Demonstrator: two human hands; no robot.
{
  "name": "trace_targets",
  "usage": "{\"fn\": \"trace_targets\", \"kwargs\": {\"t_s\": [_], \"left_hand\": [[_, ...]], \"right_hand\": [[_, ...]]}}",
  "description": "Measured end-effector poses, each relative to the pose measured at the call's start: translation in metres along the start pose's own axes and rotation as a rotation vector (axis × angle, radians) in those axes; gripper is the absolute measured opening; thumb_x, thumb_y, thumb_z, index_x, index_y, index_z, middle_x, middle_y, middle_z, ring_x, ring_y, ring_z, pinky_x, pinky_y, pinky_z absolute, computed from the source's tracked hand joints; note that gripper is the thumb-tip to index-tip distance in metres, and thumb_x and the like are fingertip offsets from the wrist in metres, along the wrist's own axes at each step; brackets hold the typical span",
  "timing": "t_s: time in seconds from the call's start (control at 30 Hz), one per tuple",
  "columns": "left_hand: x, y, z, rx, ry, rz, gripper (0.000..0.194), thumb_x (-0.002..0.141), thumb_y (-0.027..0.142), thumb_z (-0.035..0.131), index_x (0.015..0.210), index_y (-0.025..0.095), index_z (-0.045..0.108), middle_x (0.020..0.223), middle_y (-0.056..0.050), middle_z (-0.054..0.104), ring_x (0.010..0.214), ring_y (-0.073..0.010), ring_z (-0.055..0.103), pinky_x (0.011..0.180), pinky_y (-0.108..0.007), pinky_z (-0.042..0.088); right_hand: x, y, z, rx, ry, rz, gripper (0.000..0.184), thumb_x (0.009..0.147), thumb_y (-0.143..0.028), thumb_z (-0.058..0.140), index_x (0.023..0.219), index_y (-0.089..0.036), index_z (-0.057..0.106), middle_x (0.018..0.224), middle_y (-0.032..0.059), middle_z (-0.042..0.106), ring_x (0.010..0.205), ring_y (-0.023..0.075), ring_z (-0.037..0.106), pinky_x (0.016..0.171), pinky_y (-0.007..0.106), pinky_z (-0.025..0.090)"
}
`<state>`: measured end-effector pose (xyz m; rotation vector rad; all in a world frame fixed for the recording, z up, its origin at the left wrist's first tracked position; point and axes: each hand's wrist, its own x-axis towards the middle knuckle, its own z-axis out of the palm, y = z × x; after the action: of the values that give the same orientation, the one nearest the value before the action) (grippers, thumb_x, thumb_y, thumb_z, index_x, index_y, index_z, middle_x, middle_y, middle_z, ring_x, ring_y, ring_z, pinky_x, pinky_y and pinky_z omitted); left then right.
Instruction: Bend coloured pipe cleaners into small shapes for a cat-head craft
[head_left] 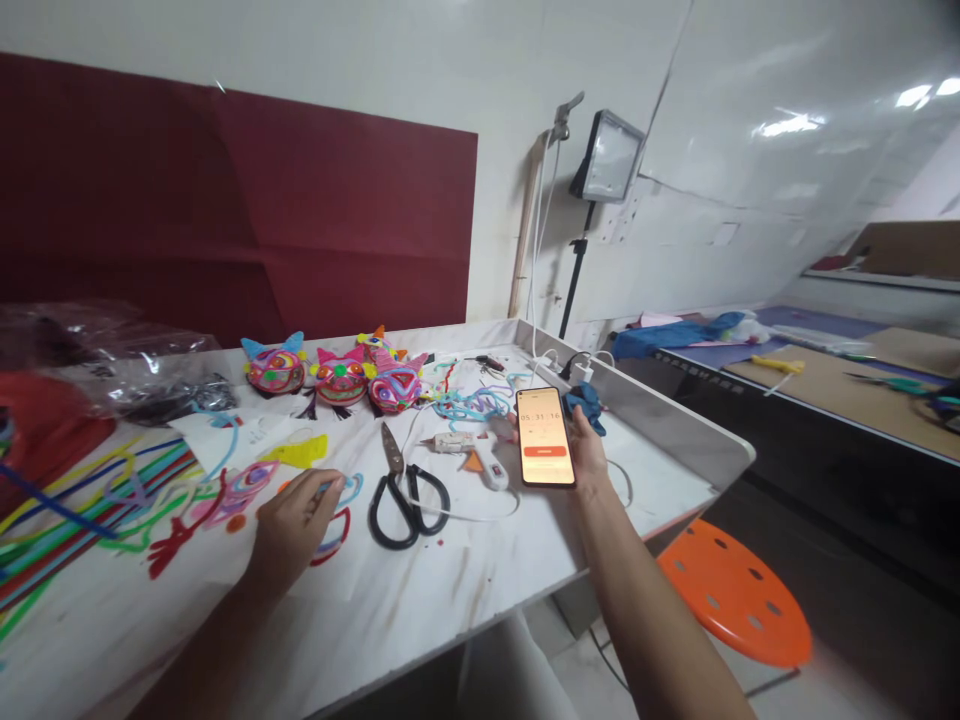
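Note:
My right hand [589,455] holds a smartphone [545,462] upright above the table; its screen reads 05:31:16 over an orange button. Fingers pinched, my left hand [296,515] grips a light blue pipe cleaner [351,487] with a curved end. Below it lies a red pipe cleaner loop [335,535] on the tabletop. Black-handled scissors [395,510] rest with blades pointing away, between my two hands. Beside them a white glue gun [469,450] with an orange trigger lies near the phone.
Several colourful stuffed animal heads [343,378] stand at the back. Pipe cleaners [112,500] in many colours cover the left side. A plastic bag [142,360] sits behind them. A lamp [611,158] stands beyond the table; an orange stool [739,590] is at its right.

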<state>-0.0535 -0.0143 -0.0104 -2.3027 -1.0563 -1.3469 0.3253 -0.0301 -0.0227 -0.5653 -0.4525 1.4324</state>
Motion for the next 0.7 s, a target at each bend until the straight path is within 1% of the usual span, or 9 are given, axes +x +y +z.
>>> {"fn": "trace_targets", "kwargs": {"t_s": [0.07, 0.2, 0.33, 0.47, 0.6, 0.7], "left_hand": [[-0.001, -0.001, 0.001, 0.002, -0.006, 0.004, 0.021, 0.093, 0.026, 0.047, 0.079, 0.019, 0.062, 0.072, -0.001, 0.073, 0.065, -0.0122, 0.070, 0.059, -0.016, 0.052], [-0.002, -0.001, 0.002, 0.007, -0.019, 0.002, 0.021, 0.093, 0.025, 0.047, 0.080, 0.020, 0.062, 0.074, -0.001, 0.074, 0.067, -0.0129, 0.070, 0.064, -0.018, 0.053], [-0.003, -0.001, 0.002, -0.003, -0.030, -0.009, 0.019, 0.093, 0.026, 0.047, 0.080, 0.021, 0.061, 0.075, -0.002, 0.074, 0.069, -0.0140, 0.071, 0.065, -0.019, 0.053], [-0.003, -0.001, 0.002, -0.021, -0.040, -0.023, 0.017, 0.091, 0.026, 0.049, 0.080, 0.022, 0.061, 0.074, -0.002, 0.074, 0.068, -0.0152, 0.071, 0.066, -0.021, 0.054], [-0.003, -0.001, 0.002, -0.034, -0.052, -0.039, 0.018, 0.091, 0.027, 0.049, 0.079, 0.022, 0.062, 0.074, -0.002, 0.074, 0.069, -0.0159, 0.071, 0.065, -0.021, 0.054], [-0.003, -0.002, 0.002, -0.032, -0.048, -0.021, 0.018, 0.092, 0.026, 0.048, 0.080, 0.022, 0.061, 0.074, -0.003, 0.074, 0.069, -0.0156, 0.071, 0.066, -0.021, 0.054]], "right_hand": [[-0.001, -0.001, 0.002, 0.002, -0.002, 0.001, 0.070, 0.097, -0.056, 0.025, 0.145, -0.009, 0.042, 0.119, 0.0207, 0.071, 0.105, 0.0324, 0.071, 0.098, 0.053, 0.049], [0.000, -0.006, 0.003, -0.019, -0.021, 0.032, 0.069, 0.097, -0.057, 0.021, 0.142, -0.010, 0.047, 0.113, 0.0205, 0.073, 0.098, 0.0322, 0.073, 0.098, 0.054, 0.049], [0.001, -0.009, 0.000, -0.020, -0.034, 0.050, 0.071, 0.097, -0.059, 0.019, 0.141, -0.012, 0.049, 0.113, 0.0196, 0.074, 0.097, 0.0321, 0.073, 0.098, 0.054, 0.049], [0.002, -0.013, -0.005, -0.071, -0.030, 0.077, 0.070, 0.096, -0.059, 0.021, 0.139, -0.014, 0.052, 0.112, 0.0187, 0.074, 0.088, 0.0312, 0.074, 0.094, 0.053, 0.051], [0.005, -0.019, -0.012, -0.055, -0.009, 0.061, 0.061, 0.097, -0.055, 0.026, 0.139, -0.018, 0.052, 0.117, 0.0138, 0.073, 0.096, 0.0272, 0.073, 0.093, 0.047, 0.053], [0.006, -0.025, -0.016, -0.051, 0.012, 0.072, 0.059, 0.098, -0.053, 0.027, 0.141, -0.019, 0.049, 0.119, 0.0132, 0.073, 0.101, 0.0258, 0.071, 0.093, 0.044, 0.054]]}}
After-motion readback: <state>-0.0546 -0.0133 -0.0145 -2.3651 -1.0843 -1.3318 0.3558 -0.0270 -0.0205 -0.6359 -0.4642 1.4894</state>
